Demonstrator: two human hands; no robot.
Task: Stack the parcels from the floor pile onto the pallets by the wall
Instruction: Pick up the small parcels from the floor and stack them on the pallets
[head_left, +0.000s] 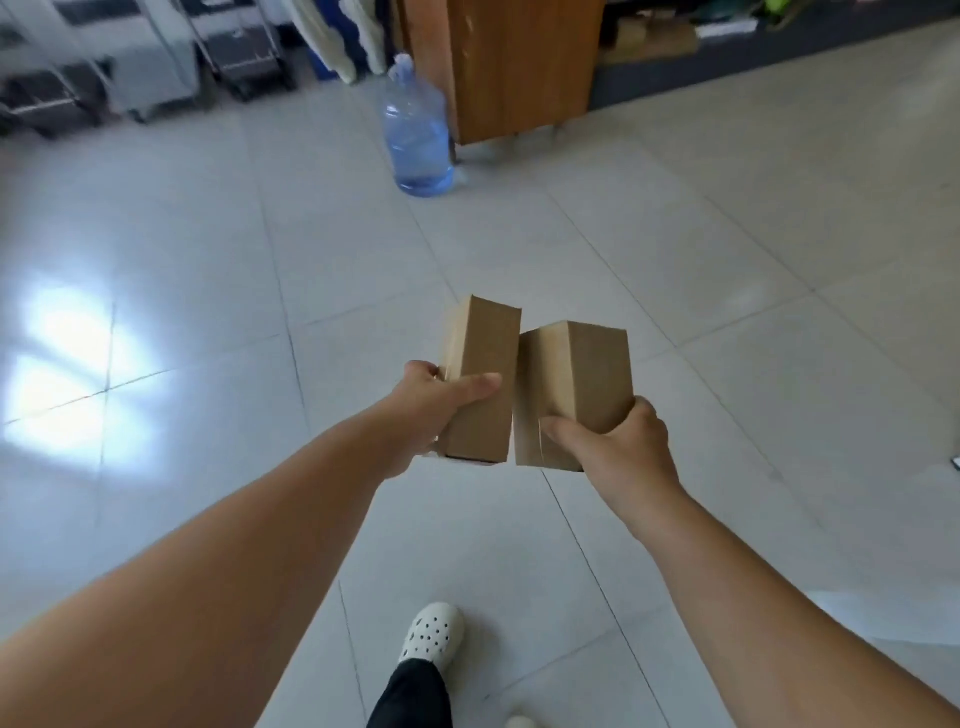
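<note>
I hold two small brown cardboard parcels out in front of me over the tiled floor. My left hand (434, 410) grips the left parcel (480, 358) near its lower end, thumb across its front face. My right hand (615, 441) clasps the right parcel (587, 374) from below, fingers wrapped around its near end. The two parcels stand side by side and touch along their inner edges. No pallets and no floor pile are in view.
A large blue water bottle (418, 140) stands on the pale tiled floor (727, 312) ahead, beside a wooden cabinet (511, 62). Metal racks (104, 67) line the far left. Dark shelving (727, 47) runs along the far right. My foot in a white clog (431, 631) is below.
</note>
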